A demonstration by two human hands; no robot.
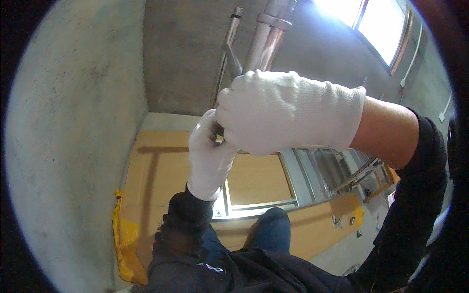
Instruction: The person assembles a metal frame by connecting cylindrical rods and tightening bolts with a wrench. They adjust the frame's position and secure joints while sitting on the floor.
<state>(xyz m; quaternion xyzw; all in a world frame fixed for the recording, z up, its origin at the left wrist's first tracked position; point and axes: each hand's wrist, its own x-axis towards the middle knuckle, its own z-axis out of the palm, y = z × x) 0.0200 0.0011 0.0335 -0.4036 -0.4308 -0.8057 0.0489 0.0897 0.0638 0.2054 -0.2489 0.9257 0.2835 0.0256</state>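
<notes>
Head view, right hand: the gloved right hand (pixel 268 111) crosses the upper middle, fingers curled in and pressed together; their contents are hidden.
Left hand: the gloved left hand (pixel 210 161) meets it from below left, touching; fingers bent toward the right fist. Whether they pinch anything, I cannot tell from here.
Gap between gloves: a small dark piece (pixel 218 133) shows at the contact point; it may be hardware, but shadow masks its shape.
Thick tube: a shiny metal tube (pixel 265 44) with 1 collar (pixel 274 22) appears beyond the right hand.
Thin rod: a metal rod (pixel 231 33) stands to the left of the tube.
Below the hands: a metal frame (pixel 259 210) lies on tan board (pixel 168 171).
Step in hand: judged as close 2-handed work at the gap.
Next move: would call for steady wrists and small, controlled finger motion.
</notes>
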